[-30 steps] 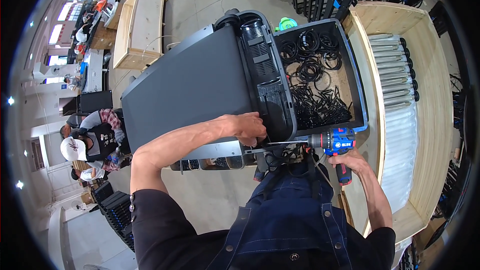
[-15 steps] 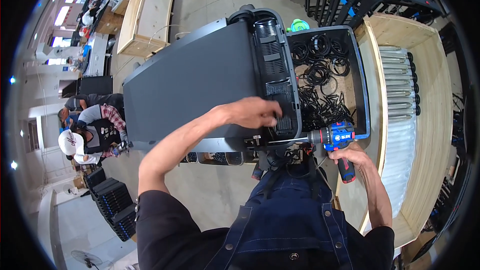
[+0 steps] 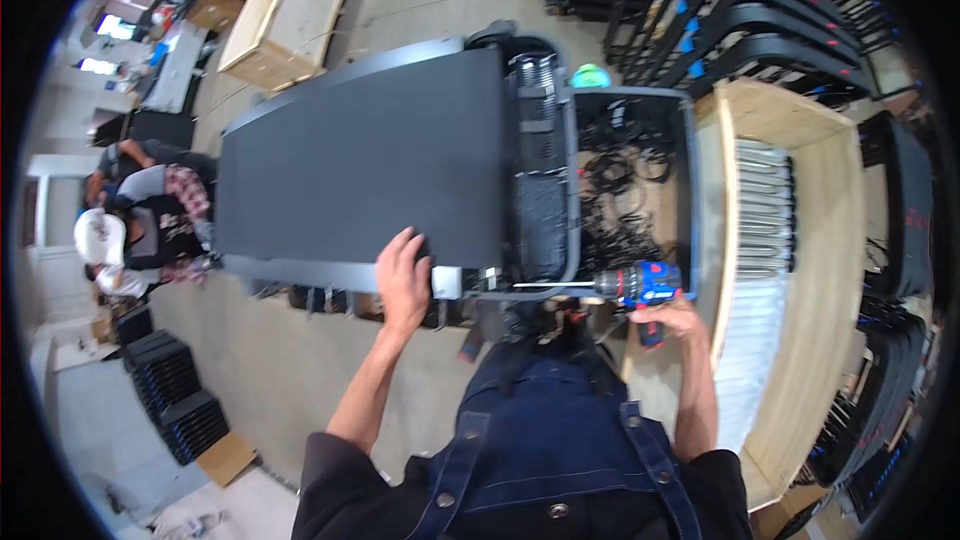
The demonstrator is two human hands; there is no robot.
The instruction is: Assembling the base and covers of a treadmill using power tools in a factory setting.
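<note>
Reading the clock from the apron's bib, with 12 straight ahead, we find a co-worker in a white cap (image 3: 165, 225) toward 10 o'clock and stacked black parts (image 3: 180, 390) near 9. The long black belt deck (image 3: 360, 160) lies flat toward 11. We judge it heavy and stiff underneath, its matt belt grippy rather than slick; the silver side rail (image 3: 447, 282) looks the firmer hold, since the belt surface would probably give a little.

The left hand (image 3: 403, 285), between 10 and 11, appears to rest across that rail and the belt's margin, its fingers loosely spread, tips toward 12, pinching nothing.

Right of it, a long thin bit (image 3: 555, 285) runs from the drill toward 9, its tip at the deck's near right corner. We would call it rigid but easily knocked sideways. Just past 12, a dark bin (image 3: 690, 190) holds black coils (image 3: 615, 172), light and springy by their look.

The blue-and-black power drill (image 3: 635, 283) sits at 1 o'clock. The right hand (image 3: 672, 317) is wrapped about its handle, though we cannot tell how each finger lies. We expect a dense, front-heavy tool, best held high on the handle. At 2 o'clock stands a wooden crate (image 3: 830, 220) with metal tubes (image 3: 765, 210).
</note>
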